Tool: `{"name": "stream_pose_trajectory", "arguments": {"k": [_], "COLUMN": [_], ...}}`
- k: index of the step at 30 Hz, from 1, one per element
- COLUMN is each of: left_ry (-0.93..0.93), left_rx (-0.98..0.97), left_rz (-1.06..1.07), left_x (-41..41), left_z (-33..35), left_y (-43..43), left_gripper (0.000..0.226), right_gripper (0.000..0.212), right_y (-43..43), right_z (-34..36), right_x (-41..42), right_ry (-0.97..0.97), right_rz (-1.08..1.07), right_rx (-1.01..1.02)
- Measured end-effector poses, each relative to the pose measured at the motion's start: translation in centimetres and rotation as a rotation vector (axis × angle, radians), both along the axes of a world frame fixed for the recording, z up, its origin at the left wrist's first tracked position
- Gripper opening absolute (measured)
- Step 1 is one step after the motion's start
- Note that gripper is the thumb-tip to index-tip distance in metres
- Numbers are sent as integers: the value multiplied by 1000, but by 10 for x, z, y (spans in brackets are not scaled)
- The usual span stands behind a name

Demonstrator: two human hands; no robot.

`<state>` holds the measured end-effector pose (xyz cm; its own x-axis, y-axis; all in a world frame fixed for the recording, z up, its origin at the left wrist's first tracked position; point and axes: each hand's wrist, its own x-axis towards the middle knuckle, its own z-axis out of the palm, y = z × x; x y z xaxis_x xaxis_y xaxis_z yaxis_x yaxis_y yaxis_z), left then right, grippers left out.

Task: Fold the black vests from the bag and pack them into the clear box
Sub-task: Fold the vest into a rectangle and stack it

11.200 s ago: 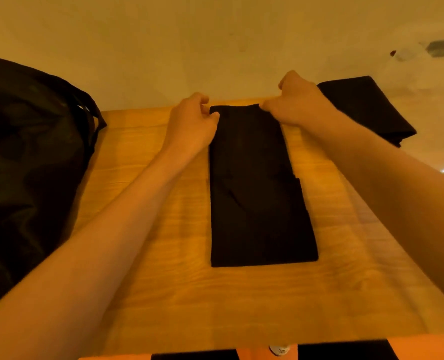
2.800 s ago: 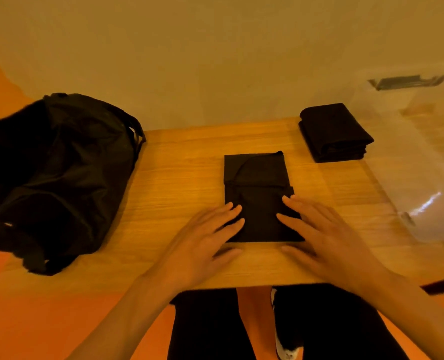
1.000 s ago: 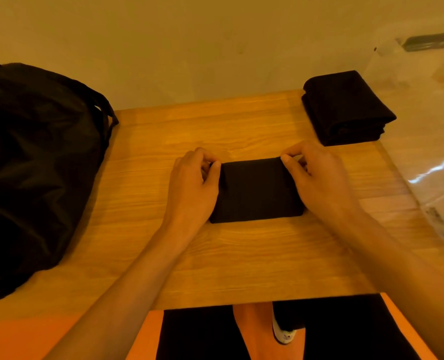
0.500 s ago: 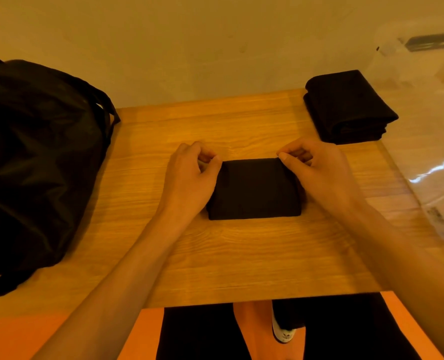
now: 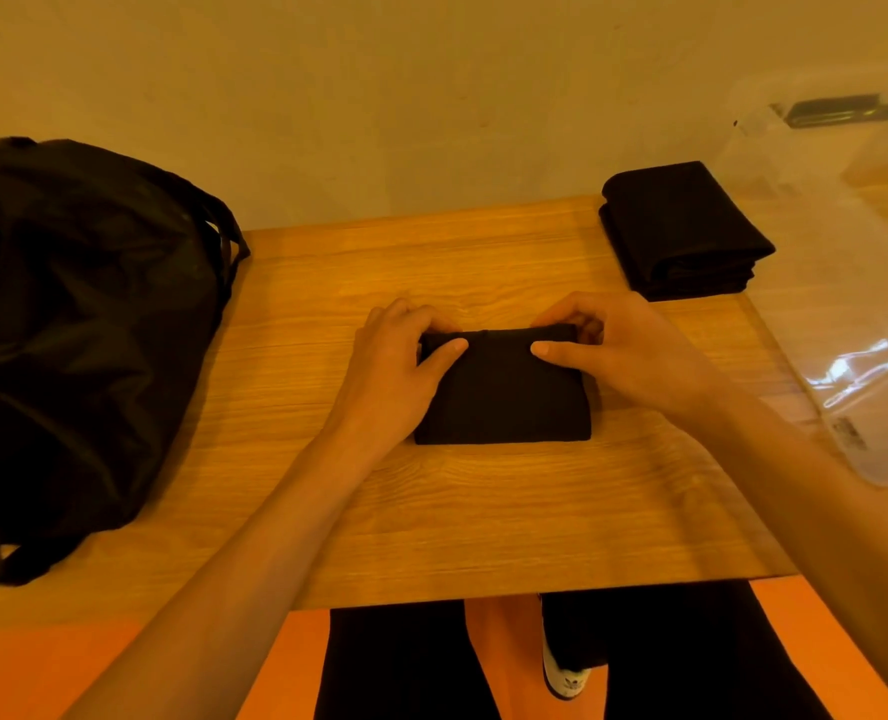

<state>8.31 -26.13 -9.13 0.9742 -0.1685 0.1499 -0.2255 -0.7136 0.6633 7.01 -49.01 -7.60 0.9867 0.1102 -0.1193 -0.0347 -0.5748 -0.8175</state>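
Two hands: left hand (image 5: 400, 371) and right hand (image 5: 629, 356) each pinch a far corner of the folded vest (image 5: 504, 397), thumbs on top.
Lie: on the table (image 5: 483, 511) between both sets of fingers, long axis thumb to thumb.
Clear box (image 5: 857, 304): right of the right fingers; right hand nearer.
Folded pile (image 5: 686, 231): ahead-right of the right fingers.
Bag (image 5: 83, 330): well left of the left fingers.

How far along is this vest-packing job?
Done: a stack of folded vests sits on the table, far right. In hand: the left hand and right hand pinch the far edge of a vest folded into a small rectangle. Left: nothing dark shows inside the clear box, so packing is not begun; whether the bag holds more cannot be seen.
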Motion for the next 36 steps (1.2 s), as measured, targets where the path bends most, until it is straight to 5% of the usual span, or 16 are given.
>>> {"name": "stream_pose_trajectory", "arguments": {"k": [9, 13, 15, 17, 19, 23, 32, 36], "left_ry": [88, -169, -291, -200, -28, 32, 46, 109], "left_rx": [-68, 75, 127, 240, 404, 511, 516, 486], "left_rz": [99, 89, -13, -134, -209, -201, -148, -140], "left_x": [6, -8, -22, -36, -43, -34, -27, -28], "left_z": [0, 10, 17, 20, 12, -13, -22, -13], "left_y": [0, -4, -10, -20, -23, -5, 4, 3], "left_gripper": [9, 15, 26, 54, 73, 72, 70, 69], "right_gripper": [18, 32, 35, 41, 53, 78, 78, 79], "right_y": [7, 11, 16, 26, 37, 35, 27, 27], "right_z": [-13, -15, -9, -6, -9, -23, -32, -24], "right_x": [1, -6, -16, -29, -37, -35, -34, -34], "right_ry": [-162, -326, -475, -584, -542, -270, -201, -237], "right_rz": [-95, -122, -120, -51, 80, 203, 174, 174], "right_rx": [-195, -275, -376, -515, -669, -767, -667, -778]}}
